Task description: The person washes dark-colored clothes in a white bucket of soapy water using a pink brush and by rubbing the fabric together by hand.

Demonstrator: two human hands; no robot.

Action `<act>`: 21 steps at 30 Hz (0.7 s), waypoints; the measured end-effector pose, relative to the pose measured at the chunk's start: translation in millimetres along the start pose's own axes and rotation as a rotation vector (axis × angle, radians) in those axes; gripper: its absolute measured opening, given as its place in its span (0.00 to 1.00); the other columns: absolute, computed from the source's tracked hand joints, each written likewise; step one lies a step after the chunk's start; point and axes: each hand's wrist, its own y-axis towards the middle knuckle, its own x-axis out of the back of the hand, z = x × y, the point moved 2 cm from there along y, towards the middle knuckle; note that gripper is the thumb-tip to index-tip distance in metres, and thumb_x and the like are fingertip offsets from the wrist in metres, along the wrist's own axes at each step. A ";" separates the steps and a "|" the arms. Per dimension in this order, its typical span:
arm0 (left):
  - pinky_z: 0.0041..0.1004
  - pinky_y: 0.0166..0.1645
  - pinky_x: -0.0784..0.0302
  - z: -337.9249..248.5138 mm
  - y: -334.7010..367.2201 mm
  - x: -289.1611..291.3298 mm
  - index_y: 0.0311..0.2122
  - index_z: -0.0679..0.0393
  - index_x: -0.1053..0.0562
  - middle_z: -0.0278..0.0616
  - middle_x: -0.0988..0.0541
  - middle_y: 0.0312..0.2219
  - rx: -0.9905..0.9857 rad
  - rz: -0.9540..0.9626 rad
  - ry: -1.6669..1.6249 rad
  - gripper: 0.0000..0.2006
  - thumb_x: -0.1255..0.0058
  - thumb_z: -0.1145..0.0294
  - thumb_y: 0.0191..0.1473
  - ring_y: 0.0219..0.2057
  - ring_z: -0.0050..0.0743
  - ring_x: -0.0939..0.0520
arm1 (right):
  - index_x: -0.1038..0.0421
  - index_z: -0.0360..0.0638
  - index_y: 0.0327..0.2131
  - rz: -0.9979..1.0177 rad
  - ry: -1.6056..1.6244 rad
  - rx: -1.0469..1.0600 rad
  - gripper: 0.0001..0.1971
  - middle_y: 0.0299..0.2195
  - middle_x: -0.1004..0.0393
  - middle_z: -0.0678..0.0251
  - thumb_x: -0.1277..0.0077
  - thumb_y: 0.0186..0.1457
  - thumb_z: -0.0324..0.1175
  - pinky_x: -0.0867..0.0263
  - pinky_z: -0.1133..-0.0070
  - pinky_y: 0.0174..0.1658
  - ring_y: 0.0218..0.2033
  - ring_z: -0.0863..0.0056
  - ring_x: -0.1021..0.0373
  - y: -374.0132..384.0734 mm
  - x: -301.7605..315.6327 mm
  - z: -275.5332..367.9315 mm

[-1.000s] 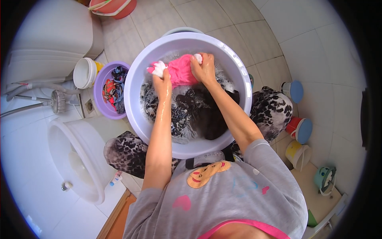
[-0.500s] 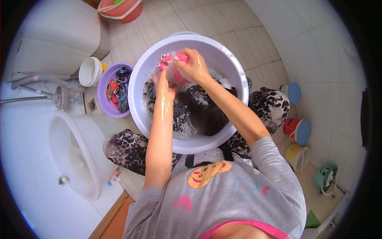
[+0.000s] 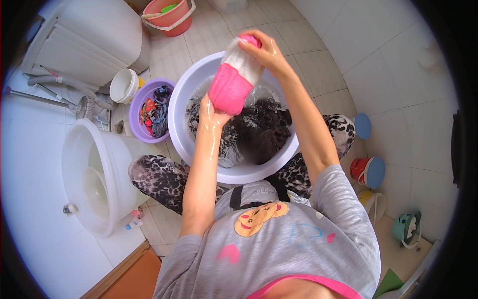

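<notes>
A wet pink and white sock (image 3: 231, 89) is stretched between my hands above the large pale lavender tub (image 3: 177, 132). My left hand (image 3: 213, 113) grips its near pink end with the thumb at the edge; the other fingers are hidden inside or behind the fabric. My right hand (image 3: 264, 50) is closed on the far pink tip, fingers curled over it. Below, dark and patterned clothes (image 3: 264, 124) soak in sudsy water in the tub.
Left of the tub stand a purple basin (image 3: 133, 112) of clothes, a white bucket (image 3: 123, 85) and a big translucent tub (image 3: 112, 179). A coral bucket (image 3: 174, 22) is at the back. Several lidded pails, including a red one (image 3: 359, 169), line the right wall.
The pink and white sock has come up out of the tub and is stretched out. My right hand has moved up and away from me; my left hand now holds the near end.
</notes>
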 end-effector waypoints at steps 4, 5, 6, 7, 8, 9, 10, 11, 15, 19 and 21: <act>0.40 0.43 0.32 5.0 -16.1 -11.2 0.44 0.61 0.37 0.45 0.30 0.39 -0.052 0.230 -0.014 0.18 0.68 0.63 0.50 0.39 0.39 0.28 | 0.37 0.43 0.42 -0.069 0.428 -0.411 0.24 0.35 0.31 0.64 0.52 0.45 0.49 0.37 0.76 0.40 0.35 0.75 0.34 -39.7 -29.9 -103.2; 0.36 0.43 0.32 3.0 -18.8 -5.4 0.44 0.60 0.37 0.43 0.31 0.39 -0.090 0.186 -0.025 0.19 0.67 0.62 0.48 0.40 0.38 0.29 | 0.37 0.42 0.41 0.027 0.770 -0.495 0.24 0.36 0.32 0.63 0.53 0.46 0.50 0.37 0.75 0.41 0.36 0.73 0.34 -57.0 -56.0 -87.1; 0.36 0.43 0.32 4.7 -22.6 -1.1 0.44 0.60 0.37 0.43 0.31 0.39 -0.095 0.183 -0.029 0.19 0.67 0.62 0.48 0.40 0.38 0.29 | 0.37 0.41 0.41 0.110 1.106 -0.574 0.24 0.37 0.32 0.61 0.55 0.46 0.51 0.38 0.74 0.41 0.37 0.72 0.34 -71.4 -72.3 -68.8; 0.36 0.45 0.33 8.5 -27.3 2.6 0.45 0.60 0.38 0.43 0.32 0.40 -0.094 0.179 -0.053 0.20 0.68 0.60 0.48 0.41 0.38 0.30 | 0.37 0.41 0.41 0.111 1.105 -0.574 0.24 0.37 0.32 0.61 0.55 0.46 0.51 0.38 0.74 0.41 0.37 0.72 0.34 -72.2 -77.7 -67.6; 0.36 0.46 0.35 12.2 -30.4 6.8 0.45 0.60 0.38 0.43 0.33 0.41 -0.094 0.174 -0.077 0.21 0.69 0.59 0.48 0.43 0.39 0.31 | 0.36 0.40 0.39 0.103 1.298 -0.554 0.23 0.36 0.32 0.60 0.56 0.47 0.50 0.37 0.73 0.41 0.36 0.70 0.34 -72.5 -82.2 -66.6; 0.37 0.48 0.37 16.4 -31.6 12.1 0.47 0.59 0.40 0.43 0.34 0.44 -0.084 0.113 -0.090 0.24 0.72 0.56 0.48 0.45 0.39 0.33 | 0.35 0.38 0.38 0.092 1.495 -0.530 0.22 0.35 0.31 0.59 0.57 0.48 0.48 0.36 0.72 0.40 0.35 0.68 0.33 -73.6 -84.8 -66.3; 0.37 0.48 0.37 17.9 -33.3 16.5 0.47 0.59 0.40 0.43 0.34 0.44 -0.085 0.110 -0.089 0.24 0.72 0.56 0.48 0.45 0.39 0.33 | 0.35 0.38 0.38 0.093 1.498 -0.532 0.22 0.35 0.31 0.59 0.57 0.48 0.48 0.36 0.72 0.40 0.35 0.68 0.33 -71.4 -83.2 -71.6; 0.38 0.49 0.37 19.4 -35.1 20.2 0.48 0.59 0.41 0.43 0.35 0.44 -0.053 0.138 -0.098 0.25 0.72 0.53 0.49 0.45 0.40 0.33 | 0.35 0.37 0.36 0.150 1.460 -0.547 0.21 0.33 0.31 0.58 0.57 0.48 0.47 0.36 0.71 0.39 0.34 0.66 0.32 -65.9 -80.0 -79.7; 0.35 0.48 0.36 8.6 -42.8 21.9 0.50 0.59 0.43 0.44 0.36 0.46 0.120 0.051 0.177 0.30 0.63 0.46 0.47 0.46 0.37 0.33 | 0.33 0.36 0.28 0.146 1.090 -0.622 0.15 0.25 0.29 0.59 0.55 0.46 0.40 0.34 0.73 0.33 0.27 0.66 0.31 -49.4 -71.6 -75.4; 0.30 0.45 0.33 7.1 -32.2 33.1 0.48 0.60 0.41 0.43 0.32 0.41 0.033 0.036 0.842 0.28 0.50 0.56 0.43 0.41 0.32 0.30 | 0.32 0.32 0.28 0.097 0.344 -0.734 0.17 0.26 0.29 0.57 0.52 0.40 0.39 0.33 0.76 0.31 0.27 0.68 0.30 -42.7 -75.8 -78.1; 0.27 0.42 0.32 11.2 -28.1 29.0 0.41 0.62 0.35 0.40 0.28 0.34 -0.135 0.147 1.246 0.24 0.45 0.64 0.37 0.36 0.29 0.27 | 0.32 0.30 0.29 0.179 0.009 -0.706 0.19 0.28 0.29 0.54 0.51 0.37 0.40 0.34 0.75 0.32 0.28 0.66 0.30 -44.1 -75.8 -66.8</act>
